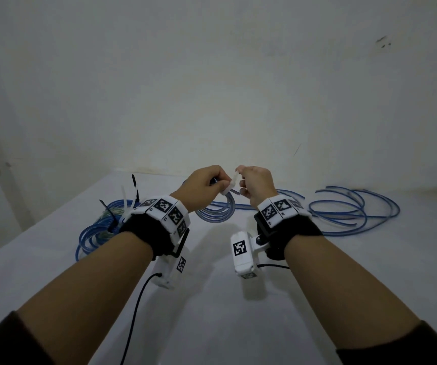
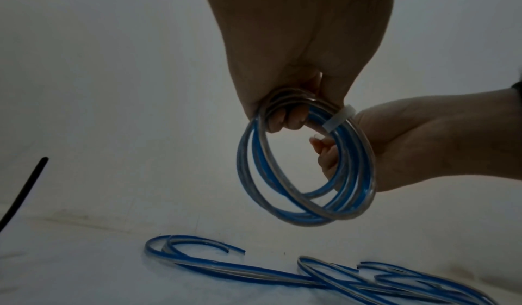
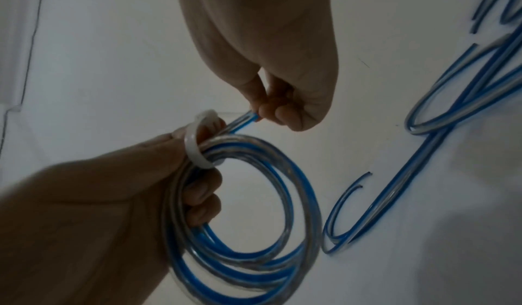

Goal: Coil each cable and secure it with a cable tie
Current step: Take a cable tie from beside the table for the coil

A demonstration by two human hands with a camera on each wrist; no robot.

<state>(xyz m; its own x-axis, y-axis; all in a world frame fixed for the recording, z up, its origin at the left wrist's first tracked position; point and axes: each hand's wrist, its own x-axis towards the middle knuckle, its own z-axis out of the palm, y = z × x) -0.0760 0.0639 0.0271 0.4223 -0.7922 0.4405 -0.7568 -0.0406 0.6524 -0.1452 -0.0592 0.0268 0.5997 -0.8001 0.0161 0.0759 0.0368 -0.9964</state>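
One coiled cable (image 3: 248,220) in curled left fingers (image 3: 203,189), one white tie (image 3: 195,144) pinched by right fingers (image 3: 282,113).

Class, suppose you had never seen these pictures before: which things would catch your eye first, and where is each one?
First, the two hands raised at the centre: the left hand grips a small blue coiled cable with a white cable tie looped round it, while the right hand pinches something beside the tie. Next, loose blue cables sprawl on the white table to the right, and finished coils with ties sticking up lie at left.
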